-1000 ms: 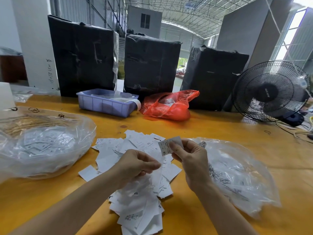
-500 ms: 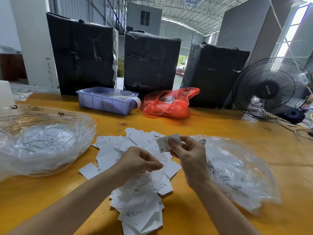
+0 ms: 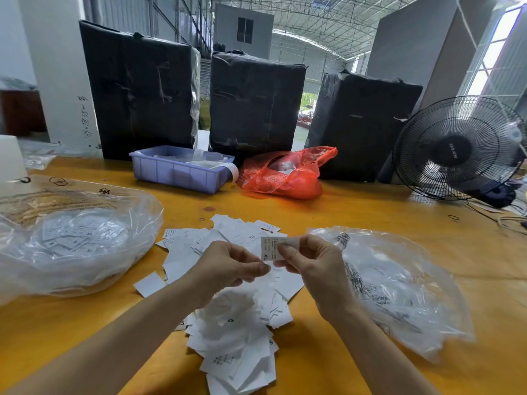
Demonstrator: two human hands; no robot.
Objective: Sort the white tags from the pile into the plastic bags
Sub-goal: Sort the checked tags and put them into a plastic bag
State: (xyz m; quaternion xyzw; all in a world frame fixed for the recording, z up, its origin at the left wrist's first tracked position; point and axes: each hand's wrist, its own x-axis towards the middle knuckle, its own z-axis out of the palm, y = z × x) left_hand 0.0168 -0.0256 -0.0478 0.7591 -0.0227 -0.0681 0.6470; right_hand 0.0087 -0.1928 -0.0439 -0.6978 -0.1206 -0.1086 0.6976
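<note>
Both forearms bare — no sleeves, watch or rings visible; hands (image 3: 228,269) ungloved, nails short.

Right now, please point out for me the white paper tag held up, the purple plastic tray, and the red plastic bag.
White paper tag (image 3: 269,250): head view, on its printed face, left of the thumb.
Purple plastic tray (image 3: 176,173): head view, on its front wall.
Red plastic bag (image 3: 285,181): head view, on its bulging front.

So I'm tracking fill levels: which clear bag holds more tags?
The left bag: a thick heap of tags shows through it. The right bag lies nearly flat.
</note>
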